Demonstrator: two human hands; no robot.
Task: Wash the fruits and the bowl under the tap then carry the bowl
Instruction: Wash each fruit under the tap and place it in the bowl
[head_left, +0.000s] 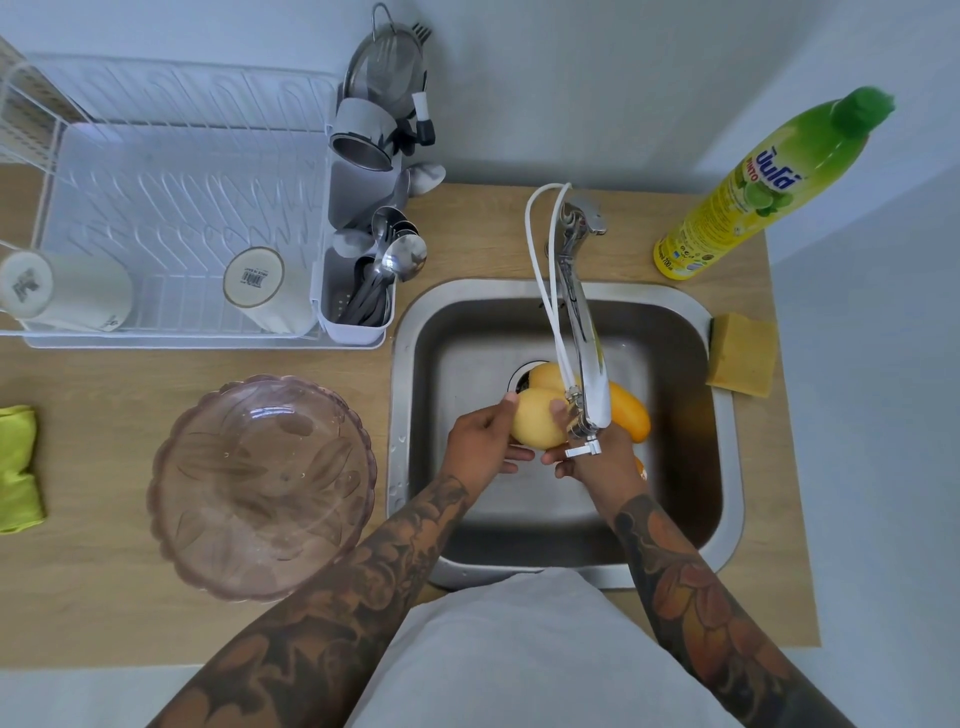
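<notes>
A pale yellow fruit (535, 420) is held over the steel sink (415, 332), just below the tap spout (589, 364). My left hand (480, 441) grips its left side and my right hand (587, 460) holds its right side, partly hidden by the spout. Two more fruits lie in the sink behind it: a yellow one (545, 375) near the drain and an orange one (629, 415). The clear pinkish glass bowl (260, 486) stands empty on the wooden counter left of the sink.
A white dish rack (171, 171) with upturned cups and a cutlery holder (358, 306) stands at the back left. A dish soap bottle (753, 192) and a yellow sponge (743, 353) are right of the sink. A green cloth (18, 467) lies at the far left.
</notes>
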